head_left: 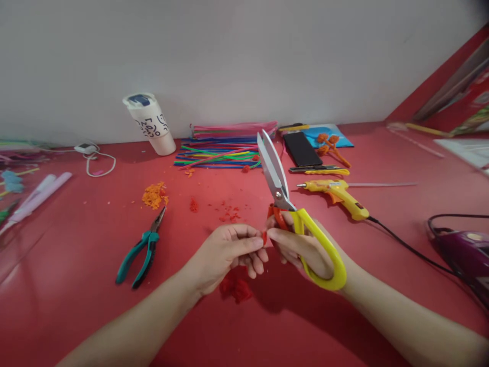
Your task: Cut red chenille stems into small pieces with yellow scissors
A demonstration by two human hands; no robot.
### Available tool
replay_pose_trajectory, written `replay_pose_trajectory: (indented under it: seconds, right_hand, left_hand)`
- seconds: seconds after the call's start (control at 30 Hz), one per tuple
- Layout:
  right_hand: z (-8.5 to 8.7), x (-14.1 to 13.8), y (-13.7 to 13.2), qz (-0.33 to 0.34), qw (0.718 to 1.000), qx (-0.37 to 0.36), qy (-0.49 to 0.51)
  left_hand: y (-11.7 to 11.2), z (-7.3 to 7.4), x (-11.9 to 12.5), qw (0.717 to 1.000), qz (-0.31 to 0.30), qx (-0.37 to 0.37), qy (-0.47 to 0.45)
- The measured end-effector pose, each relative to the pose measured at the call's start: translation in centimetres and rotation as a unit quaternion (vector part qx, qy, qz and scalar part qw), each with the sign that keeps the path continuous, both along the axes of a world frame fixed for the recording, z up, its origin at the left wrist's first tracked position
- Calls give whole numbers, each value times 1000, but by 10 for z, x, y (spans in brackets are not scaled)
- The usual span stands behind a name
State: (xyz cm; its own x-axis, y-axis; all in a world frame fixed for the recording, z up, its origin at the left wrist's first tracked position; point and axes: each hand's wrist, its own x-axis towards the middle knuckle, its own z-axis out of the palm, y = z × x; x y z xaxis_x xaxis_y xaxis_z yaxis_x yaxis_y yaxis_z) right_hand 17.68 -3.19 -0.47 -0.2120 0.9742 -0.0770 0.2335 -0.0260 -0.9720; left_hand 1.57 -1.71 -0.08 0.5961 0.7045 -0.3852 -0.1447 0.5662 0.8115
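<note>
My right hand (pixel 301 247) grips yellow-handled scissors (pixel 284 191), blades closed and pointing up and away. Its fingertips meet those of my left hand (pixel 229 252), and both pinch a small red fuzzy piece (pixel 264 237) between them. An orange bit shows by the scissor pivot under my right fingers. Below my left hand a small heap of red fluff (pixel 237 286) lies on the red table (pixel 95 316).
Teal-handled pliers (pixel 142 250) lie to the left, near an orange fluff pile (pixel 155 195). A yellow glue gun (pixel 338 192) with its cord, a phone (pixel 301 149), coloured pipe cleaners (pixel 223 150) and a paper cup (pixel 151 124) sit further back. A purple device (pixel 464 255) is at right.
</note>
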Motion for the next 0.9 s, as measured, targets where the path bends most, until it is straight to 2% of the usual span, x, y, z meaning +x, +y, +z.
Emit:
replay_pose_trajectory:
  seconds: [0.1, 0.2, 0.3, 0.4, 0.7, 0.8, 0.9]
  right_hand:
    - [5, 0, 0, 6, 998, -62, 29]
    - [10, -2, -1, -30, 995, -93, -19]
    - [10, -4, -2, -42, 996, -75, -39]
    - [8, -4, -3, -39, 997, -48, -49]
    - [7, -4, -3, -24, 997, -58, -43]
    - [7, 2, 0, -22, 994, -6, -110]
    - [6, 9, 2, -15, 958, 83, -274]
  left_hand:
    - [-1, -1, 2, 1000, -7, 2, 12]
    - [-2, -1, 4, 997, 20, 53, 54]
    - [-3, 0, 7, 988, 50, 99, 109]
    - [-5, 1, 9, 982, 51, 112, 142]
    - [-5, -4, 11, 981, 45, 131, 135]
    - [-3, -5, 9, 979, 82, 141, 119]
    - [2, -4, 4, 972, 166, 143, 89]
